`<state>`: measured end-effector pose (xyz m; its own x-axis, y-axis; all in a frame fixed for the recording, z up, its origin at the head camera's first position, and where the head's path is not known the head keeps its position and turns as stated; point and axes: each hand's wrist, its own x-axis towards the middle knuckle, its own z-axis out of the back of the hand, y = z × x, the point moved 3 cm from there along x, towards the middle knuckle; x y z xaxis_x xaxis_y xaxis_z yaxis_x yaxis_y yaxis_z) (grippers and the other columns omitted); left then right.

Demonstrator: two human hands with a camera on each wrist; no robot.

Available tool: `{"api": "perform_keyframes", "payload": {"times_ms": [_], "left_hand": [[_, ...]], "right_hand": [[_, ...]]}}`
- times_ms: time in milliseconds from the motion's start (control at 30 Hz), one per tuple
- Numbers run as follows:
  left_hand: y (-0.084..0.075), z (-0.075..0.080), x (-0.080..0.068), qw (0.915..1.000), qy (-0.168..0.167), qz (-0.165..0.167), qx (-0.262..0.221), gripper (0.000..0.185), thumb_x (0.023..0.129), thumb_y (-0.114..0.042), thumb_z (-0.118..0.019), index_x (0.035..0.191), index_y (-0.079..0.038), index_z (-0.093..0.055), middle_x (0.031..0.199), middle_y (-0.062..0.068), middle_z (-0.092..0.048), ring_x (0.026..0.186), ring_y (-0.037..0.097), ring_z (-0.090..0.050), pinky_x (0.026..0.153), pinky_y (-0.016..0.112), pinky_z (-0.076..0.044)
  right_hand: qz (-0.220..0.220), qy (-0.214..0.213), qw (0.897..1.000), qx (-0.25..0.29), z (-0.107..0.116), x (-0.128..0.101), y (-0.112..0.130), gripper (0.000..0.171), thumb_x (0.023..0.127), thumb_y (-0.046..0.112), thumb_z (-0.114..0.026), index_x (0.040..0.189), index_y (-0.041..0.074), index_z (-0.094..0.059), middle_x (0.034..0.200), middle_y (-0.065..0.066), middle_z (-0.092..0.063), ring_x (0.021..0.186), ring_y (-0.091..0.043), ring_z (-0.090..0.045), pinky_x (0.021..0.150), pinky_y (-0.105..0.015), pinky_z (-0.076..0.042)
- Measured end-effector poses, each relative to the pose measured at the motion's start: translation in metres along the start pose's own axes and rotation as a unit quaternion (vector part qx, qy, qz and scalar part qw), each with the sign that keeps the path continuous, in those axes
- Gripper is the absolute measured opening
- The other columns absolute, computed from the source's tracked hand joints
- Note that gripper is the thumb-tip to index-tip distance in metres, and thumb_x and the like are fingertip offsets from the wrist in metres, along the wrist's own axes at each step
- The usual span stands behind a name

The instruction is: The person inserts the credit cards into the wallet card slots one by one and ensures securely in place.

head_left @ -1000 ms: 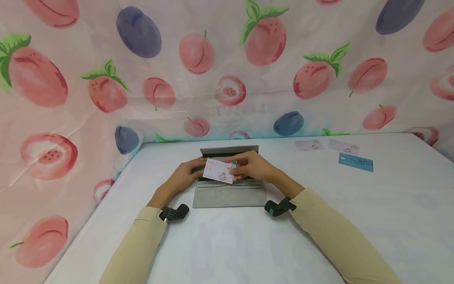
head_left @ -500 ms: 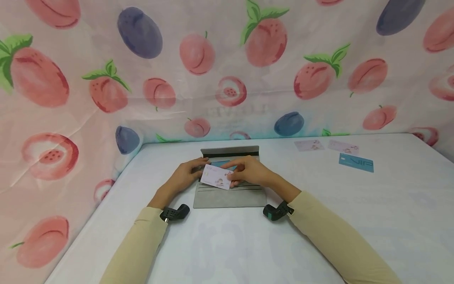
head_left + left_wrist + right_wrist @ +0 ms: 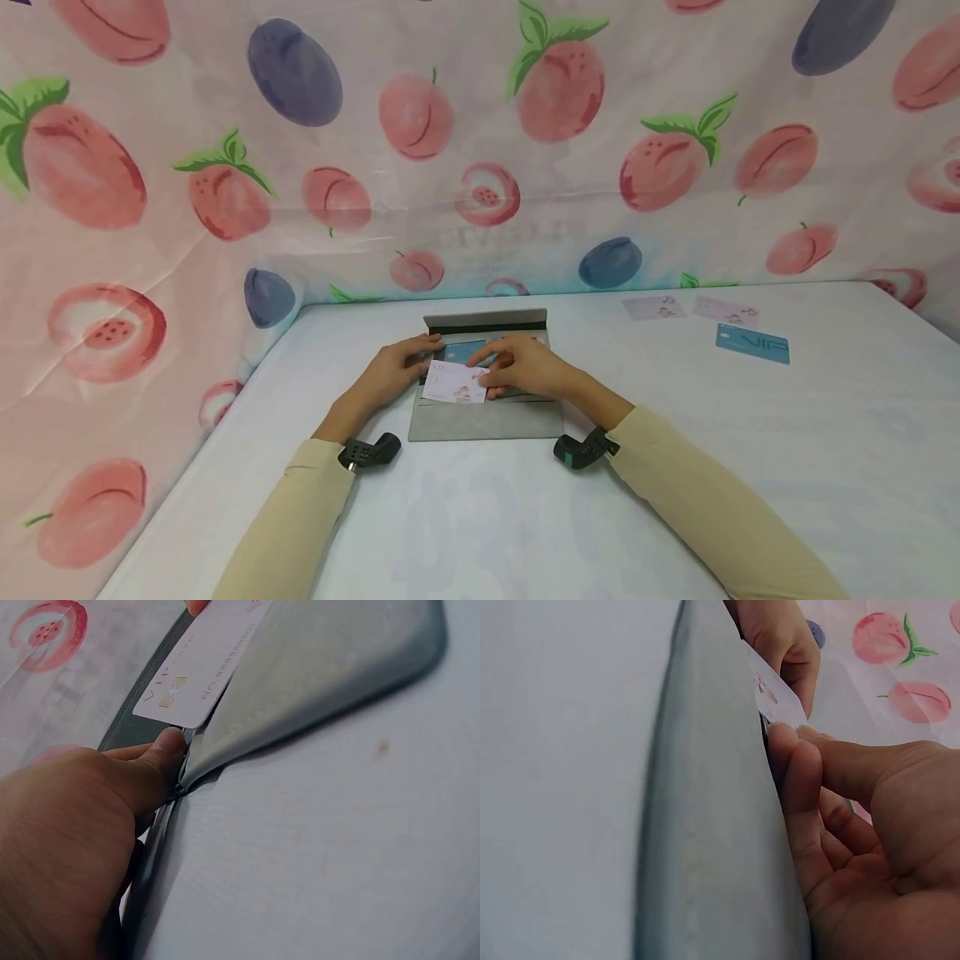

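An open grey wallet point(image 3: 484, 417) lies flat on the white table, its flap point(image 3: 486, 321) standing up at the back. My right hand point(image 3: 522, 368) pinches a white card point(image 3: 454, 383) with a pink picture and holds it low against the wallet's card slots. A blue card point(image 3: 463, 351) shows in a slot behind it. My left hand point(image 3: 393, 371) grips the wallet's left edge, thumb on the fold point(image 3: 161, 761). The left wrist view shows the white card point(image 3: 201, 664) with its chip at the slot edge. In the right wrist view my fingertips point(image 3: 799, 761) hold the card point(image 3: 776, 694) over the wallet point(image 3: 705, 825).
Two pale pink cards point(image 3: 653, 307) point(image 3: 725, 311) and a blue VIP card point(image 3: 752, 343) lie at the table's back right. A fruit-print cloth point(image 3: 480, 142) walls the back and left sides. The table point(image 3: 825, 433) stretches bare to the front and right.
My right hand has brought the white card down and toward me, from above the wallet's fold to its lower slots. The blue card behind it has come into sight. The left hand has stayed put.
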<state>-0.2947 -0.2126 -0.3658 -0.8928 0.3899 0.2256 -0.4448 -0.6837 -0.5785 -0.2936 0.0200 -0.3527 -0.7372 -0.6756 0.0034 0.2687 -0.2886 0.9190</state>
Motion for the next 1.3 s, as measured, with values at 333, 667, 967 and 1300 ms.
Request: {"api": "perform_keyframes", "payload": {"times_ms": [333,667,967,1300], "left_hand": [[-0.001,0.001,0.000,1.0000,-0.001,-0.001,0.005,0.037,0.093,-0.016,-0.064,0.128,-0.007,-0.061,0.141,0.009,-0.049,0.134,0.029,-0.038,0.109,0.049,-0.028],[-0.001,0.001,-0.001,0.9999,0.002,0.007,0.010,0.038,0.093,-0.017,-0.064,0.129,-0.008,-0.061,0.142,0.008,-0.048,0.135,0.029,-0.037,0.110,0.049,-0.027],[-0.002,0.001,-0.001,0.9999,0.004,0.008,0.008,0.038,0.093,-0.018,-0.064,0.130,-0.008,-0.061,0.142,0.009,-0.048,0.135,0.030,-0.037,0.110,0.049,-0.027],[-0.001,0.000,-0.001,1.0000,0.004,0.005,0.005,0.039,0.093,-0.018,-0.064,0.130,-0.007,-0.060,0.142,0.009,-0.048,0.135,0.030,-0.037,0.110,0.049,-0.027]], "right_hand": [[0.034,0.016,0.996,-0.085,-0.005,-0.001,0.006,0.026,0.092,0.013,-0.065,0.118,0.012,-0.069,0.079,-0.001,-0.068,0.067,-0.018,-0.064,0.063,-0.032,-0.053],[0.041,0.024,0.992,-0.114,-0.008,-0.002,0.010,0.024,0.093,0.012,-0.064,0.116,0.012,-0.070,0.071,-0.002,-0.062,0.063,-0.016,-0.057,0.057,-0.026,-0.044],[0.039,0.033,0.989,-0.138,-0.013,-0.002,0.013,0.021,0.092,0.010,-0.065,0.110,0.015,-0.074,0.080,0.002,-0.062,0.068,-0.014,-0.051,0.059,-0.024,-0.041],[0.045,0.046,0.988,-0.139,-0.015,-0.003,0.014,0.021,0.091,0.009,-0.065,0.109,0.015,-0.074,0.091,0.005,-0.066,0.080,-0.014,-0.056,0.070,-0.025,-0.049]]}}
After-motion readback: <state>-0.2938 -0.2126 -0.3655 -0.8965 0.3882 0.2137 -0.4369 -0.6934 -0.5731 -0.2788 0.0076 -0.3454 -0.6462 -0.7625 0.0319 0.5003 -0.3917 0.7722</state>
